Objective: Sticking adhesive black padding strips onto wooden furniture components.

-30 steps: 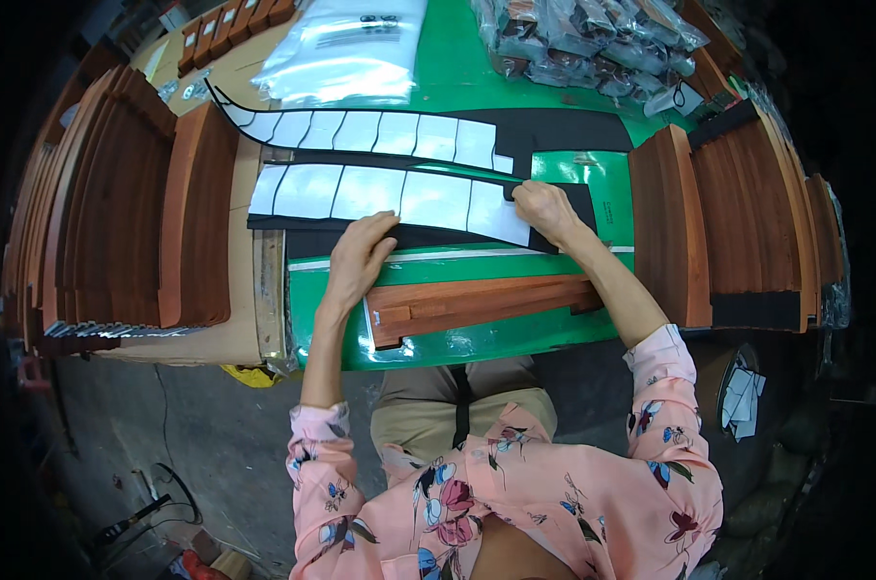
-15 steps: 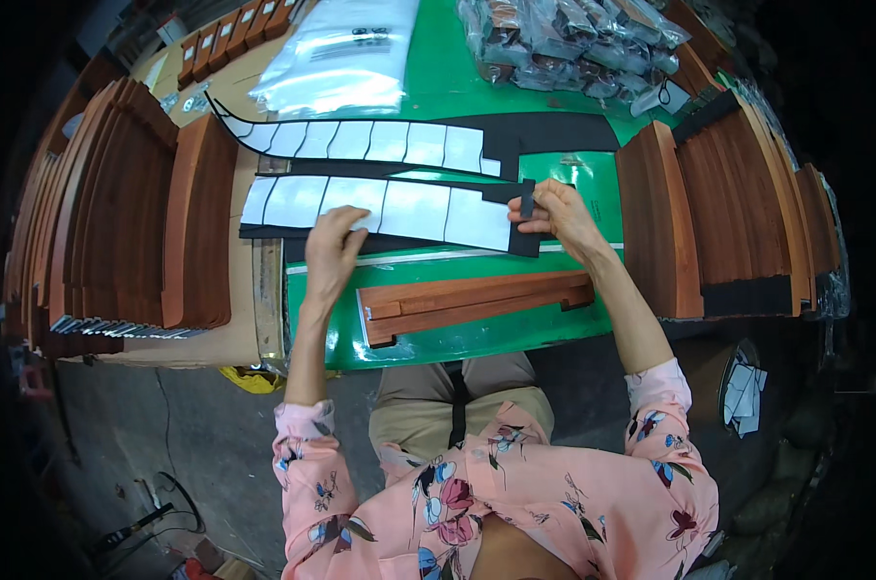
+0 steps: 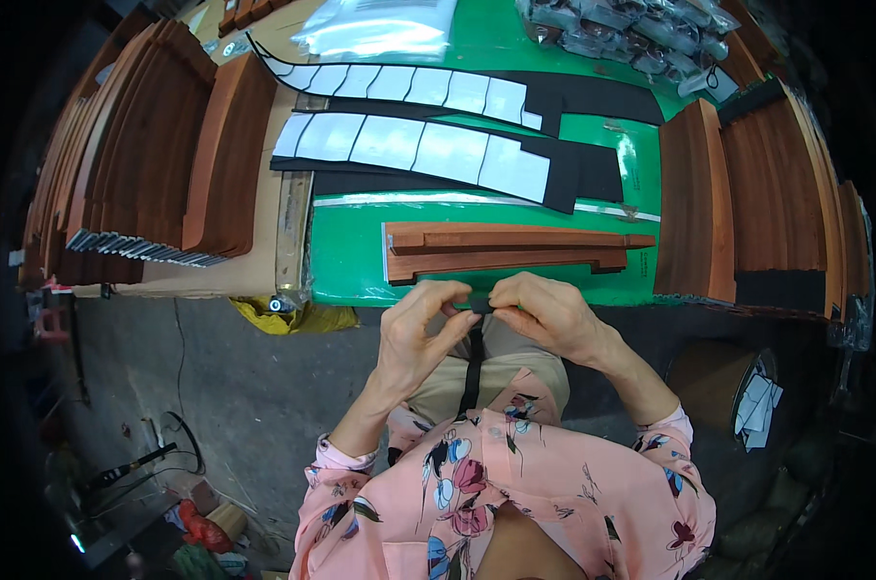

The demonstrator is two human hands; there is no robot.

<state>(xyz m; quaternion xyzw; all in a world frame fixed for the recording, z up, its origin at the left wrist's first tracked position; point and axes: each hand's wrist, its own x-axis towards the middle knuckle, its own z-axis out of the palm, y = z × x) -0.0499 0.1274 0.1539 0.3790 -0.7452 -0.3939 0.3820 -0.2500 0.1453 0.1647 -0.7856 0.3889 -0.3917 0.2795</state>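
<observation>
Now, from the head view, the left hand (image 3: 421, 329) and the right hand (image 3: 544, 314) both pinch the top of one black strip (image 3: 473, 358) hanging over the lap, just before the wooden piece (image 3: 506, 251). It seems no strip is applied on this piece yet; many white-backed strips (image 3: 428, 150) wait on the green table (image 3: 346, 261).

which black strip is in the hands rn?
The narrow strip hanging over the lap, pinched by both hands. The wide white-backed ones lie on the green table.

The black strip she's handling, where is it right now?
In the head view, the black strip hangs at centre, pinched between the left hand and right hand, just below the wooden piece.
</observation>
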